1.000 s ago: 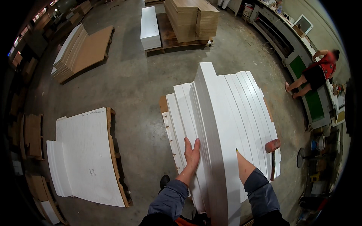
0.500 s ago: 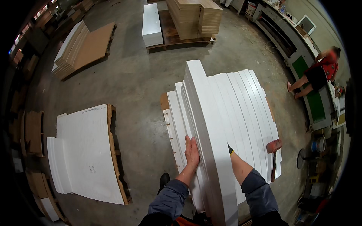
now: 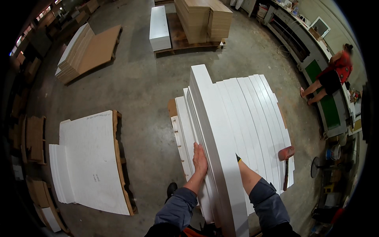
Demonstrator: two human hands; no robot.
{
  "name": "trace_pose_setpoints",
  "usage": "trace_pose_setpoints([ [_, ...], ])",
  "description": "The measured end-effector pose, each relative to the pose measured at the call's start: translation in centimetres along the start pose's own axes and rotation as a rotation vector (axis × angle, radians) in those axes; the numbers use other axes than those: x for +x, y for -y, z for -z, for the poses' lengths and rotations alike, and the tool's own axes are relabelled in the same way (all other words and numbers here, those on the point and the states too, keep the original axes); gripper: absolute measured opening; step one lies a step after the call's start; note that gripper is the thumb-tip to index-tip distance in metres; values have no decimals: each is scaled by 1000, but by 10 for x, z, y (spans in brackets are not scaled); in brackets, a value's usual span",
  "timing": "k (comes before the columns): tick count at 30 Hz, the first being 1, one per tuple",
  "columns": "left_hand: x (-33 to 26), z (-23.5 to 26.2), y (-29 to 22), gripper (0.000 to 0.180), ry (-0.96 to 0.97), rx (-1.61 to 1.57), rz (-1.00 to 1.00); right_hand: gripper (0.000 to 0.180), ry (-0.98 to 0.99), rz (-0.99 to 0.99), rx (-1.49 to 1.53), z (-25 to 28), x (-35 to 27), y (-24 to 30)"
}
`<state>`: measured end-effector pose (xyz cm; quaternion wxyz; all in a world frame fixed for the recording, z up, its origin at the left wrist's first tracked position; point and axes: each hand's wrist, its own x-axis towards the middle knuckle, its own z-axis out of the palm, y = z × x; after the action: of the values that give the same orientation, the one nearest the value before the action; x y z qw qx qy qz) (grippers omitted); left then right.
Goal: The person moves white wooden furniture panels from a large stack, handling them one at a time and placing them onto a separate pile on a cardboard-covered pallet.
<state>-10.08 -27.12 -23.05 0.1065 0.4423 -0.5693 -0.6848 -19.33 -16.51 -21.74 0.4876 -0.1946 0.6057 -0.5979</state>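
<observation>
A long white beam-like box or stack of boards [image 3: 209, 114] stands raised above other white boards, running from my body toward the far side. My left hand [image 3: 200, 160] lies against its left side, fingers stretched out and pointing away from me. My right forearm [image 3: 250, 175] reaches to its right side, where the hand is mostly hidden behind the white piece. A small black and yellow thing [image 3: 238, 158] shows beside that wrist; its kind is unclear. To the right, several white boards [image 3: 248, 114] lie side by side, bearing a mallet [image 3: 286, 154] with a reddish head.
On the left, a pallet [image 3: 118, 158] carries large white panels [image 3: 90, 158]. Farther off are stacked boards on a brown sheet [image 3: 98, 47] and a pallet with wood-coloured boards [image 3: 207, 23]. A person in red [image 3: 335, 71] stands at a long workbench [image 3: 304, 59] at right.
The far end of the raised white piece has shifted slightly left. My right forearm has also moved a little left, and my left hand stays against the side.
</observation>
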Motion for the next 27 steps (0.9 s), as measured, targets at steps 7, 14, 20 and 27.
trace_pose_setpoints([
  [7, -12, 0, 14, 57, 66, 51, -2, 42, -96, -80, 231, 9, -58, -28],
  [14, -126, 47, 75, 54, 311, 356, -177, 48, -459, -227, 651, -33, -289, -41],
  [20, -195, 56, 133, 56, 284, 267, -109, 37, -637, -112, 1300, -99, -456, -177],
  [27, -189, 65, 144, 65, 254, 26, 46, 38, -903, -372, 1314, -164, -513, -203],
])
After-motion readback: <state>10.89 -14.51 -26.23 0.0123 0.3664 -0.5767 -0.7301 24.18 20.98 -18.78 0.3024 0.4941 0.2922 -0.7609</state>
